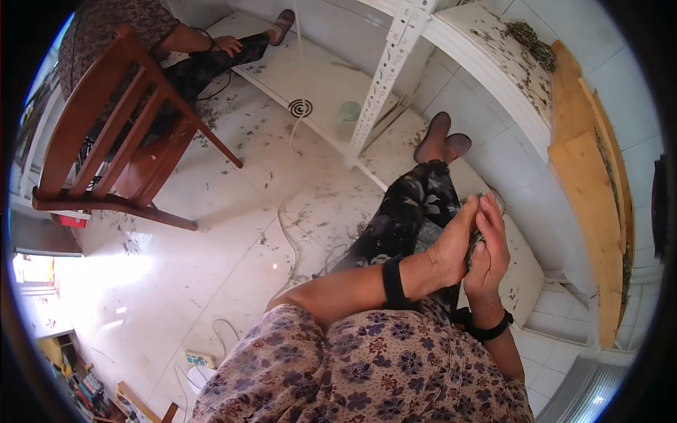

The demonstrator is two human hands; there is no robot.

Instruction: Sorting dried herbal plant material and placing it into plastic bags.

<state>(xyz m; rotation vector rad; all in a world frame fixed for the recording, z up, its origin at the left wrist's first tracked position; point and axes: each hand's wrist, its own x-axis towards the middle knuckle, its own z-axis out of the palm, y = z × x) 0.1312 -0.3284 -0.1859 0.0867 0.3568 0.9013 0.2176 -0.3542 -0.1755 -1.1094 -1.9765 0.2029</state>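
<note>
My left hand [454, 244] and my right hand [490, 251] are pressed together, palm towards palm, above my lap at the right. Their fingers lie close together and point away from me. Dark, dry-looking plant material [472, 249] shows in the narrow gap between the palms; most of it is hidden. Each wrist bears a black strap. Under and beyond the hands are my legs in dark patterned trousers [396, 211], and a grey item, not clear in kind, lies by the thighs.
A white metal shelving rack [382, 74] stands ahead, with wooden boards [584, 195] and a clump of dried plant matter [531, 45] at the right. A reddish wooden chair [113, 127] and another seated person [185, 42] are at the upper left. Cables and plant scraps litter the floor [232, 285].
</note>
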